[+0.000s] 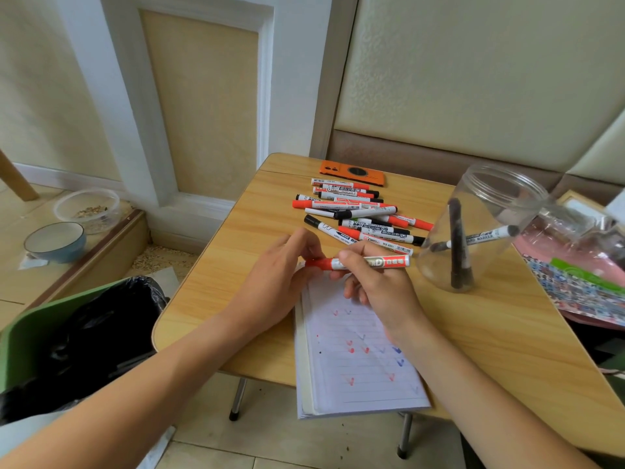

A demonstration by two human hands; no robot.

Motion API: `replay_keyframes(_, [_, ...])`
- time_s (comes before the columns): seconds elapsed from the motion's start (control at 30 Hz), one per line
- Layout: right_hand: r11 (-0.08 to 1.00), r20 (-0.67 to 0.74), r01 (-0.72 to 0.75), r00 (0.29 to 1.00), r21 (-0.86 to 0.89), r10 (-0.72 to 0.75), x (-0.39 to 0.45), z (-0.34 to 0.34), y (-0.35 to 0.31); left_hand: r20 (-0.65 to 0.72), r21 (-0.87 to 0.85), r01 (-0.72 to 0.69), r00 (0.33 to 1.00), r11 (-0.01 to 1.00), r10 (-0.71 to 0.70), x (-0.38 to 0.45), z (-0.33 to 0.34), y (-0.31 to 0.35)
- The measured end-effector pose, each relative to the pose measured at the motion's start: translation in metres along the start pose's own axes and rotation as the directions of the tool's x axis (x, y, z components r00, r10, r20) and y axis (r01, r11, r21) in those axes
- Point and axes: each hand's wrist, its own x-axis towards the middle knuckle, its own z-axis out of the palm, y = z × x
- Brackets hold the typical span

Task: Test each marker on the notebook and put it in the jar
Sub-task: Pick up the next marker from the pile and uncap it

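A red-capped whiteboard marker (389, 262) is held level above the top of the open lined notebook (355, 360). My right hand (378, 282) grips its white barrel, and my left hand (287, 265) pinches its red cap end. The page carries several red and blue tick marks. A pile of several red and black markers (355, 214) lies beyond my hands. To the right stands a clear plastic jar (480, 231), open-topped, with a few black markers inside.
An orange phone (351, 173) lies at the table's (220, 282) far edge. Colourful packets (581, 286) lie at the right. A green bin with a black liner (84, 333) stands left of the table, with bowls (55, 241) on the floor beyond.
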Motion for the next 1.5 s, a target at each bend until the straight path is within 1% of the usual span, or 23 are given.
replay_keyframes(0.1, [1.000,0.007,0.000,1.000,0.019,0.000,0.000,-0.001,0.001,0.025,-0.038,0.000,1.000,0.999,0.000,0.000,-0.002,0.003])
replay_keyframes(0.17, [0.998,-0.021,-0.022,1.000,0.054,0.023,0.001,-0.002,0.001,0.041,-0.024,-0.004,0.999,1.000,0.005,0.000,-0.002,0.005])
replay_keyframes(0.27, [0.980,-0.114,-0.081,0.988,0.182,0.103,0.003,-0.003,0.000,0.033,0.004,0.002,0.999,1.000,-0.002,0.001,-0.001,0.004])
replay_keyframes(0.33, [0.957,-0.199,-0.075,0.971,0.280,0.134,0.004,-0.004,-0.001,0.013,-0.002,0.014,1.000,1.000,-0.014,0.002,0.000,0.001])
replay_keyframes(0.4, [0.952,-0.267,-0.057,0.953,0.301,0.141,0.005,-0.004,0.001,0.003,-0.027,0.017,1.000,0.999,-0.017,0.002,0.001,-0.001])
replay_keyframes(0.47, [0.964,-0.280,-0.056,0.951,0.261,0.131,0.006,-0.004,0.004,0.007,-0.061,0.007,1.000,0.998,-0.007,0.001,0.001,-0.001])
replay_keyframes(0.57, [0.988,-0.227,-0.066,0.969,0.141,0.097,0.008,-0.003,0.009,0.059,-0.046,-0.034,0.998,0.998,0.037,0.001,0.003,-0.001])
replay_keyframes(0.63, [0.996,-0.213,-0.067,0.974,0.058,0.078,0.008,0.000,0.011,0.096,-0.043,-0.023,0.995,0.999,0.027,0.001,0.004,-0.003])
replay_keyframes(0.77, [0.997,-0.212,-0.059,0.976,-0.049,0.047,0.007,0.005,0.013,0.060,-0.104,0.029,0.998,0.994,-0.023,0.004,0.004,-0.008])
replay_keyframes(0.97, [0.990,-0.244,-0.048,0.970,-0.133,0.014,0.006,0.014,0.017,-0.015,-0.081,0.040,0.999,0.996,-0.041,0.007,0.004,-0.009])
replay_keyframes(1.3, [0.975,-0.229,-0.035,0.973,-0.218,-0.017,0.006,0.014,0.019,-0.022,-0.100,0.070,0.997,0.993,-0.072,0.007,0.005,-0.009])
replay_keyframes(1.5, [0.966,-0.230,-0.079,0.973,-0.245,0.022,0.006,0.012,0.016,-0.033,-0.085,0.070,0.997,0.994,-0.073,0.006,0.006,-0.008])
